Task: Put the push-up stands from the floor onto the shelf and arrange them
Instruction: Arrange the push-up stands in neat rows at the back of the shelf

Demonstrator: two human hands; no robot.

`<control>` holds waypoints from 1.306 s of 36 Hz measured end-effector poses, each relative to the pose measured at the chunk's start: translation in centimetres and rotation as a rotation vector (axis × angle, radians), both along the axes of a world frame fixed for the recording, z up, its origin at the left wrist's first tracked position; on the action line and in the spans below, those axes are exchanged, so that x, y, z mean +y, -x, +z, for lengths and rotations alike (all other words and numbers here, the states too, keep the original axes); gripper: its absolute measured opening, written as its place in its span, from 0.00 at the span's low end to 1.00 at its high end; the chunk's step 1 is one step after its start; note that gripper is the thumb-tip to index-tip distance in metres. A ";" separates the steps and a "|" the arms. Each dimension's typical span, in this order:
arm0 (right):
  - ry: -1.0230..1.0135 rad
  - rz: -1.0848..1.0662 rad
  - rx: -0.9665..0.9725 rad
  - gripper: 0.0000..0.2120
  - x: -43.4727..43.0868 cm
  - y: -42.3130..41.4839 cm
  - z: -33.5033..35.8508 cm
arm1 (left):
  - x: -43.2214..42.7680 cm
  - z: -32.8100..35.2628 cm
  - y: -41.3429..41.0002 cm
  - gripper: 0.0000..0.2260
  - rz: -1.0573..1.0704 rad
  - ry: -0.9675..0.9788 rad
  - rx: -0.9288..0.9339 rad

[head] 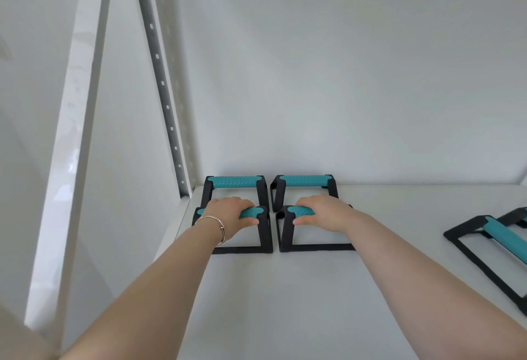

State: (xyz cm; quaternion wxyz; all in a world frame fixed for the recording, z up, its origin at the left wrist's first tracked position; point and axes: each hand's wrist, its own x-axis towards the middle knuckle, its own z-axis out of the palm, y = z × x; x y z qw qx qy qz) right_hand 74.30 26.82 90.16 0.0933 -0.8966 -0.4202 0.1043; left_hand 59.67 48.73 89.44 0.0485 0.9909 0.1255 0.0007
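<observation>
Four black push-up stands with teal grips sit in a two-by-two block at the back left of the white shelf (285, 302). My left hand (231, 214) is wrapped around the grip of the front left stand (265, 234). My right hand (328, 212) is closed around the grip of the front right stand (285, 231). Both front stands rest flat on the shelf. Behind them stand the back left stand (235, 182) and the back right stand (302, 180), close to the rear wall. Another stand (496, 234) lies at an angle at the right edge.
A perforated metal upright (162, 83) runs up the shelf's back left corner, beside a white side panel (77, 131). The rear wall is plain white. Part of one more stand (516, 214) shows at the far right edge.
</observation>
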 end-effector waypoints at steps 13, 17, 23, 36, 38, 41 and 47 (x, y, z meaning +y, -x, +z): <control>-0.051 -0.020 0.022 0.21 0.6 -0.4 -0.4 | 0.2 -0.1 -0.4 0.19 0.013 0.020 0.005; -0.063 -0.017 0.014 0.21 0.6 -0.4 -0.5 | 0.1 -0.2 -0.5 0.20 0.014 0.006 0.005; -0.061 -0.011 -0.002 0.20 0.6 -0.4 -0.5 | 0.2 -0.4 -0.6 0.20 0.012 -0.001 -0.003; -0.046 0.014 0.000 0.21 0.4 -0.5 -0.3 | 0.5 -0.2 -0.7 0.19 0.006 0.025 0.016; -0.046 0.009 -0.008 0.21 0.5 -0.5 -0.4 | 0.5 -0.2 -0.7 0.19 0.007 0.020 0.016; -0.050 0.000 -0.023 0.20 0.6 -0.4 -0.6 | 0.4 -0.3 -0.7 0.18 0.008 0.016 0.011; -0.052 -0.006 -0.011 0.21 0.6 -0.4 -0.6 | 0.2 -0.1 -0.6 0.18 0.015 0.020 0.020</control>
